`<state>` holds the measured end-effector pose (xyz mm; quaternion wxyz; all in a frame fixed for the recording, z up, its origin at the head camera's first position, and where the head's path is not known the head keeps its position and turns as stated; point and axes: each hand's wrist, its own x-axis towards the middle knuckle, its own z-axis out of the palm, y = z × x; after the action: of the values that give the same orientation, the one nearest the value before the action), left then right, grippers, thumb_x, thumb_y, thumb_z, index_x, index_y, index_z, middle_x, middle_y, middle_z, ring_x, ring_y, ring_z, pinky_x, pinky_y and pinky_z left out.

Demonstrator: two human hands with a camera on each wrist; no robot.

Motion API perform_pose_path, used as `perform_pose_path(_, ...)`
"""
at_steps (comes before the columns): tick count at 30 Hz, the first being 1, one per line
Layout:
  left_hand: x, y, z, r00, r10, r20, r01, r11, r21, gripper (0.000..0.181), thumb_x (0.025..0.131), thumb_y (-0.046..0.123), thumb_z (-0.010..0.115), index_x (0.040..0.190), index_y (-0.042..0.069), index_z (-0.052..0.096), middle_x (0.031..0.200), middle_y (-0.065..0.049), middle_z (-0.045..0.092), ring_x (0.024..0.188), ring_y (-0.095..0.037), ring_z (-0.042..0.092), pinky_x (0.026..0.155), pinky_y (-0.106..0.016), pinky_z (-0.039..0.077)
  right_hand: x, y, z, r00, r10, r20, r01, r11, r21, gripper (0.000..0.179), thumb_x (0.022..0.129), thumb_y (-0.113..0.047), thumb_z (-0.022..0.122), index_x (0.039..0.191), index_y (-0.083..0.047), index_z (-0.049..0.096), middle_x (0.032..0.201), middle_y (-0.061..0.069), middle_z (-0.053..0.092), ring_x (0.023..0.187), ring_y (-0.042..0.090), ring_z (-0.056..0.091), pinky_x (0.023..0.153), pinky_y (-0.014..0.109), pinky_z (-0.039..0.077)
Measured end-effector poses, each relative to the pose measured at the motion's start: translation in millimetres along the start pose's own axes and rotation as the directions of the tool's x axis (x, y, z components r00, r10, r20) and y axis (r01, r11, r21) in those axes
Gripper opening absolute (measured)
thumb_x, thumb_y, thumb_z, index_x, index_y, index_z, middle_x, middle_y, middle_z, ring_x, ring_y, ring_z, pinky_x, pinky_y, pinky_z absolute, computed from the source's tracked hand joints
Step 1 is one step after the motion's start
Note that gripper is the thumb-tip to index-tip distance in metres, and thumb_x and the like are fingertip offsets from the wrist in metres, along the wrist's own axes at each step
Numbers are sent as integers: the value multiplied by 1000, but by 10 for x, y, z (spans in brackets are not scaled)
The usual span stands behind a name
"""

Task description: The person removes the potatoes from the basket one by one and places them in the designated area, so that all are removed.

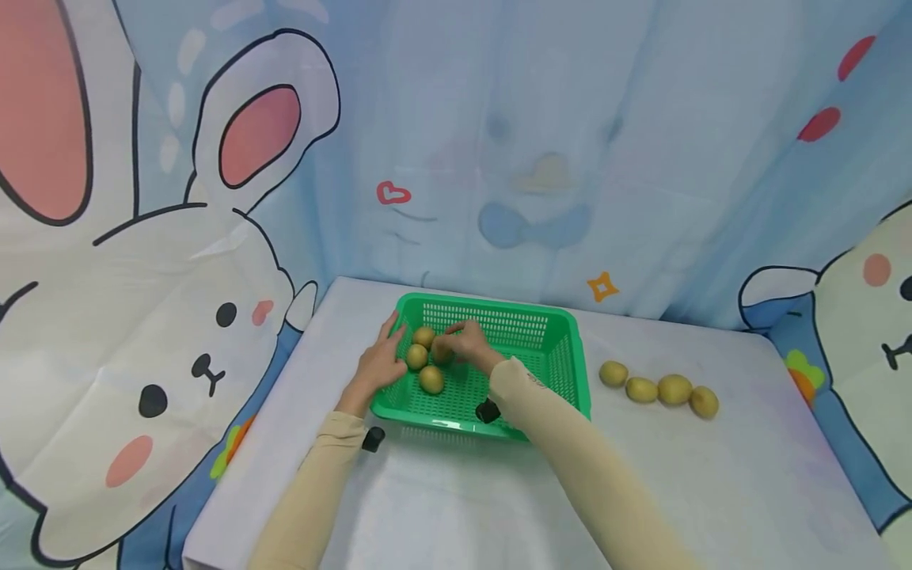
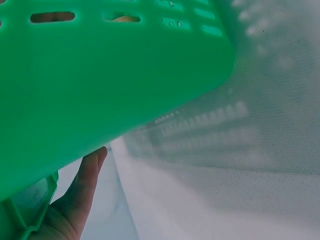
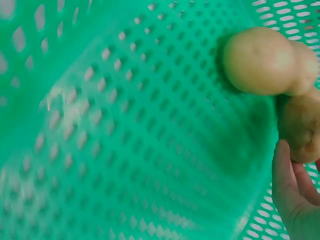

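Note:
A green perforated plastic basket (image 1: 470, 423) sits on the table with several potatoes at its left end. My left hand (image 1: 378, 368) grips the basket's left rim, thumb on the inner side; in the left wrist view its fingers (image 2: 87, 175) lie against the outer wall. Inside the basket my right hand (image 1: 470, 346) pinches a potato (image 1: 442, 350). That held potato (image 3: 300, 127) looks browner in the right wrist view, close beside a paler potato (image 3: 257, 60). Nearest the front of the basket lies another potato (image 1: 431, 379).
To the right of the basket, several more potatoes (image 1: 674, 389) lie in a row on the white-covered table (image 1: 720, 483). A blue curtain (image 1: 442, 142) with cartoon rabbits hangs behind and at both sides.

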<state>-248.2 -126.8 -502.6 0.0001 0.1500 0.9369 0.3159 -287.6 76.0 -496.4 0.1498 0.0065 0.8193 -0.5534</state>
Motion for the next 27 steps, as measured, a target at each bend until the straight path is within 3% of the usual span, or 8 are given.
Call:
perform_pose_path(5, -22, 12, -18, 1000, -11, 3, 11, 1000, -12, 77, 75, 1, 45, 151, -5, 34, 165, -10, 10, 50, -15, 28, 47, -28, 28, -75, -130, -187, 998, -1, 62, -1, 1000, 23, 44, 92, -18, 67, 127, 5, 59, 123, 26, 58, 105, 37, 63, 88, 51, 52)
perform_pose_path(12, -38, 20, 3, 1000, -9, 2, 9, 1000, -19, 78, 74, -1, 45, 151, -5, 32, 165, -11, 9, 49, -13, 26, 46, -27, 27, -269, -213, -512, 995, -31, 94, 30, 1000, 8, 42, 92, -18, 68, 128, 2, 61, 124, 25, 58, 102, 35, 65, 78, 40, 57)
perform_pose_path(19, -27, 36, -24, 1000, -20, 6, 20, 1000, -14, 78, 74, -1, 45, 151, -5, 33, 165, -10, 9, 48, -13, 26, 45, -26, 28, -624, -223, -980, 988, -89, 128, 91, 996, -9, 43, 92, -17, 67, 130, 0, 60, 129, 24, 56, 108, 35, 63, 80, 40, 56)
perform_pose_path(27, -21, 36, -17, 1000, -15, 14, 15, 1000, -19, 79, 73, 0, 44, 151, -5, 32, 165, -10, 9, 48, -13, 25, 46, -27, 26, -1111, 25, -1436, 990, -130, 62, 131, 991, 1, 43, 91, -14, 67, 130, 3, 59, 128, 24, 56, 109, 32, 59, 81, 40, 56)
